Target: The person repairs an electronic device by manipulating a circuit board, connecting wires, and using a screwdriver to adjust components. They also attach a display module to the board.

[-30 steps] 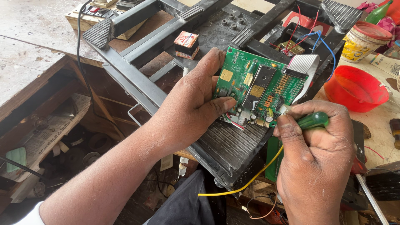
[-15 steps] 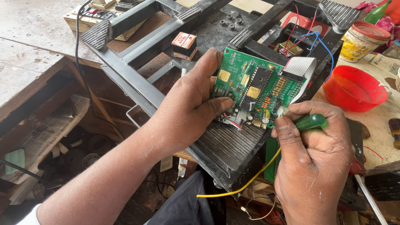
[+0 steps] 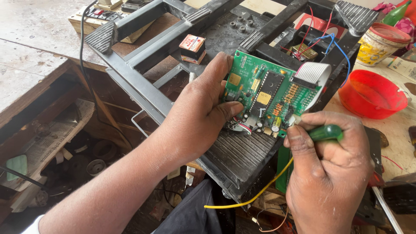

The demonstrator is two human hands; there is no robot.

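Note:
My left hand grips a green circuit board by its left edge, thumb on its face, tilting it up above a black ribbed metal frame. A grey ribbon cable plugs into the board's top right corner. In my right hand is a green-handled tool, its tip touching the board's lower right edge. A yellow wire runs down from under my right hand.
A small red and white box sits on the frame. To the right lie a red plastic bowl and a paint tub. Red and blue wires run behind the board. An open wooden cavity with clutter lies at left.
The board and both hands stay almost in place; the tool tip shifts slightly along the board's lower right edge.

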